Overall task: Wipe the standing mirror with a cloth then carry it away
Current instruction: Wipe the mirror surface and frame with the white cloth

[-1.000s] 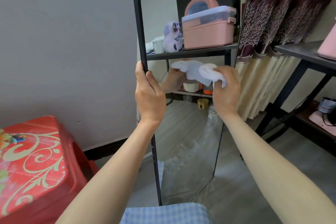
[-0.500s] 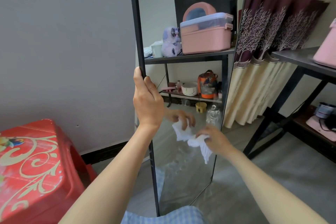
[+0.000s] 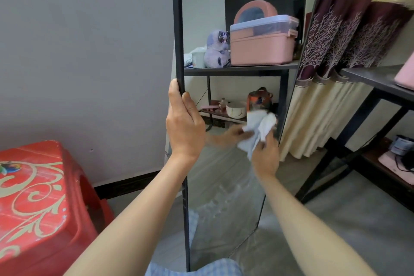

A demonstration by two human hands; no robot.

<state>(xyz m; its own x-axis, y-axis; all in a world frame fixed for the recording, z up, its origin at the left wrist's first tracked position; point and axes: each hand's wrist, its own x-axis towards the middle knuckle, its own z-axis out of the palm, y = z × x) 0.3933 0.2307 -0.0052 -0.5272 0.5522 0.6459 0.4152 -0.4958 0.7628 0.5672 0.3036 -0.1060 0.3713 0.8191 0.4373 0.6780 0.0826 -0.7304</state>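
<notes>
Mirror (image 3: 224,186) frame held by left hand (image 3: 184,127); right hand (image 3: 265,157) presses cloth (image 3: 257,127)

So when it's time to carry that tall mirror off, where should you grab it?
Probably by the thin black frame on its long edges, one hand from each side. The left hand already grips the mirror's left edge that way; the glass face offers nothing to hold.

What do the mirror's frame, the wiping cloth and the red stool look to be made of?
Mirror frame: thin, black, matte, probably painted metal, though plastic is possible. Cloth in the right hand: soft white woven fabric, crumpled into folds. Red stool: moulded plastic, slightly glossy, with a printed scroll pattern.
</notes>
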